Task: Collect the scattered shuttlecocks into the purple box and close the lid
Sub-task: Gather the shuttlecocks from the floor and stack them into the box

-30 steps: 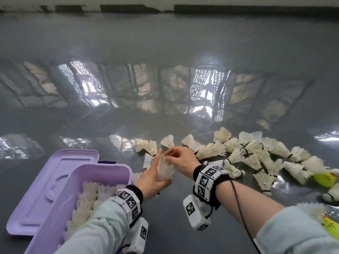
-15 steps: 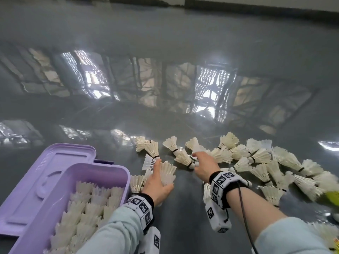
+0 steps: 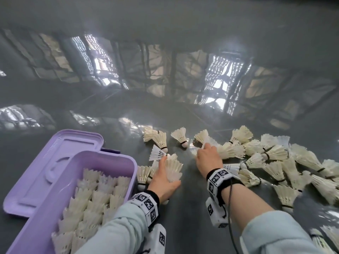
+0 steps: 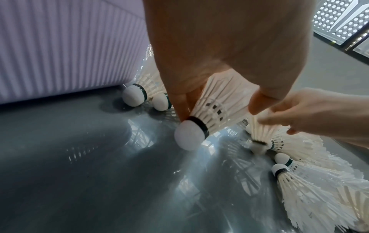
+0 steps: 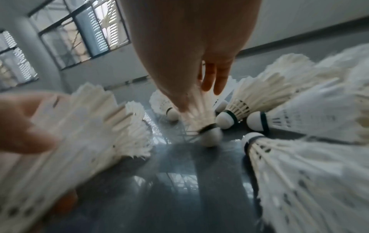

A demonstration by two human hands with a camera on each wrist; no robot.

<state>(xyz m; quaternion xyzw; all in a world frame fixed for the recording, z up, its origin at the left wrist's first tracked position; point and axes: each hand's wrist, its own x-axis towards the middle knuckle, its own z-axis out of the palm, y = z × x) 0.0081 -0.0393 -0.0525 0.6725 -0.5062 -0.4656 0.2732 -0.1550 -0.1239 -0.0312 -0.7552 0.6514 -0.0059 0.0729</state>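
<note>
My left hand (image 3: 167, 176) grips a nested stack of white shuttlecocks (image 3: 174, 167) just right of the purple box (image 3: 102, 158); the cork tip (image 4: 188, 137) points down, close to the floor. My right hand (image 3: 205, 153) reaches into the scattered pile (image 3: 275, 162) and pinches the feathers of one shuttlecock (image 5: 199, 121), its cork near the floor. The box stands open and holds several shuttlecocks (image 3: 95, 198) packed feathers-up. Its lid (image 3: 55, 162) lies flat behind and to the left.
The floor (image 3: 183, 217) is dark grey and glossy, with window reflections. A few loose shuttlecocks (image 3: 157, 138) lie beyond my left hand, and two more (image 3: 145, 173) lean against the box wall. The pile spreads to the right edge of the head view.
My right hand left the stack in my left hand, moved right to the pile and took hold of a shuttlecock. My left hand sank lower with its stack.
</note>
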